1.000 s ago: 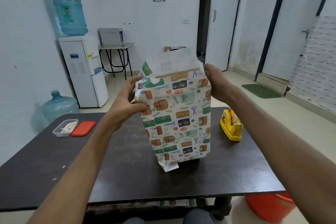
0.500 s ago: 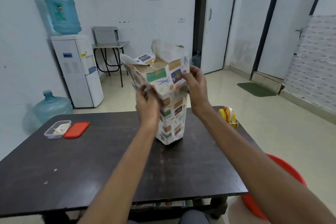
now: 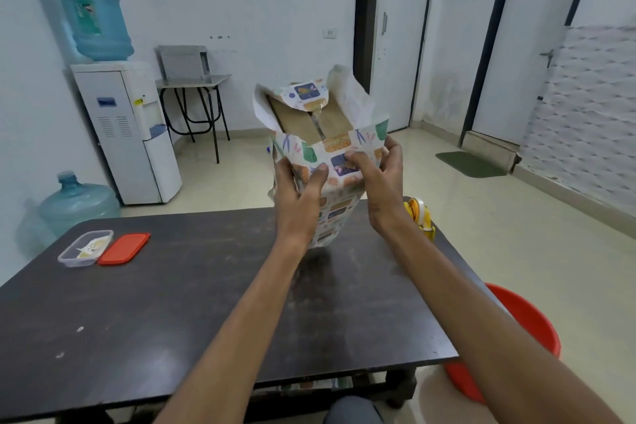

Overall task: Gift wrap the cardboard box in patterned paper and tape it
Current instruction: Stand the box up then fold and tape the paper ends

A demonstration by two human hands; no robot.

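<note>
The box (image 3: 298,121) stands on end near the far middle of the surface (image 3: 192,303), tipped so its open top faces the person. Its brown flaps show there, because the paper (image 3: 339,213) covers the sides but the upper end is not yet folded shut. A loose flap hangs over the far edge and white underside sticks up on the right.

The left hand (image 3: 297,203) grips the near left corner, its fingers (image 3: 318,175) curled round the edge with the thumb pressed on the front, likely to steady the tilted box. The right hand (image 3: 383,186) pinches the near strip of paper at the top right, its fingers (image 3: 358,162) clamped on it, probably to crease it down over the opening.

The yellow tape dispenser (image 3: 422,222) sits just right of the box, behind the right wrist, within easy reach for sealing the fold. Well apart on the left lie a clear tub (image 3: 84,248) and its red lid (image 3: 124,248) side by side.
</note>
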